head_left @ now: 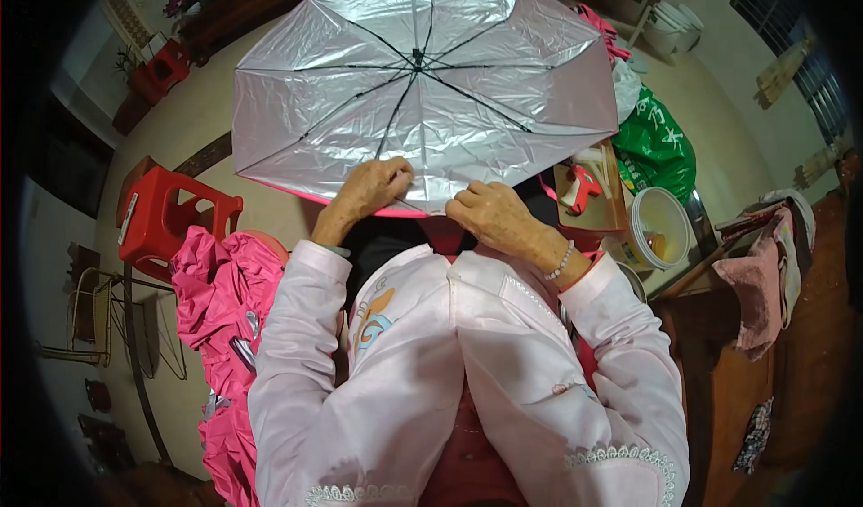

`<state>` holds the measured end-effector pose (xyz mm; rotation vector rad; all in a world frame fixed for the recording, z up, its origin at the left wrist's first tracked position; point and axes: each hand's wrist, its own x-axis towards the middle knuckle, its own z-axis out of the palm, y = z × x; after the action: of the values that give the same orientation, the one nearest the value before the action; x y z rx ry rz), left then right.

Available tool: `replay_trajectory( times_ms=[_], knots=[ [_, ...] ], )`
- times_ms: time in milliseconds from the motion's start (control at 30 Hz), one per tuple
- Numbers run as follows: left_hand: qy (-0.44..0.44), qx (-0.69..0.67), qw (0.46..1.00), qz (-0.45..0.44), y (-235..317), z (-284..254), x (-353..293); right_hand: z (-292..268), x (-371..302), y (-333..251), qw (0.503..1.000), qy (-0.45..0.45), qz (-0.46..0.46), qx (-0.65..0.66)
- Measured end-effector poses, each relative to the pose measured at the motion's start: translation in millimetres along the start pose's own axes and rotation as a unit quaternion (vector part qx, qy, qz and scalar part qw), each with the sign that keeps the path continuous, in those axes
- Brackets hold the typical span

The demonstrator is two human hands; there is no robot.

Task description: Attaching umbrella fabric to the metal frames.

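Well, the umbrella [467, 161] is spread open in front of me, silver lining up, its near edge just beyond my legs [409, 314] and the rest stretching away from me. Thin dark ribs [485, 106] fan out from the hub [417, 59]. I'd judge it light for its width, the cloth soft and a bit slippery, the ribs springy and easy to bend if forced. The pink hem [297, 191] seems the best place to take hold, pinched close to a rib's end, without leaning on the ribs.

My right hand [494, 215] is nearly closed, thumb and fingers pinching the near edge. My left hand [374, 186] is curled over the lining just beside it; I can't tell whether its fingertips grip anything.

Beside my left arm lies a heap of pink cloth [225, 282], with a red stool [175, 215] behind it. To my right are a red tool [582, 191] and a white bucket [660, 228], with a green bag [662, 143] beyond.
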<state>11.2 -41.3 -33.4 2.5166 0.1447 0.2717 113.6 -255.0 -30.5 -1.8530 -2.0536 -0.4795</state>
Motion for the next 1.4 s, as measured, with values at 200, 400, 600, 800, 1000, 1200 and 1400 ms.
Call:
replay_trajectory(
  times_ms=[200, 400, 600, 800, 1000, 1200, 1400],
  knots=[
    [0.049, -0.014, 0.998, -0.03, -8, -5, -2, -3, 2, -1, 1.0, -0.001, 0.011, 0.026],
    [-0.011, -0.075, 0.997, 0.0, -23, 2, -1, -3, 1, 0, 0.999, 0.005, 0.007, 0.04],
    [-0.196, -0.183, 0.962, -0.05, -12, -7, -1, -6, 3, 0, 0.999, -0.002, 0.019, 0.037],
    [-0.212, -0.248, 0.945, 0.005, -6, -7, -8, -7, 8, -3, 0.999, -0.016, 0.028, 0.043],
    [-0.199, -0.24, 0.95, -0.027, -6, -9, -9, -8, 9, -5, 0.995, 0.019, 0.023, 0.095],
    [-0.178, -0.217, 0.959, -0.038, -18, -5, -5, -6, 8, -4, 0.992, 0.003, 0.026, 0.12],
    [-0.18, -0.235, 0.955, -0.027, -8, -8, -8, -5, 8, -2, 0.992, 0.01, 0.028, 0.122]
  ],
)
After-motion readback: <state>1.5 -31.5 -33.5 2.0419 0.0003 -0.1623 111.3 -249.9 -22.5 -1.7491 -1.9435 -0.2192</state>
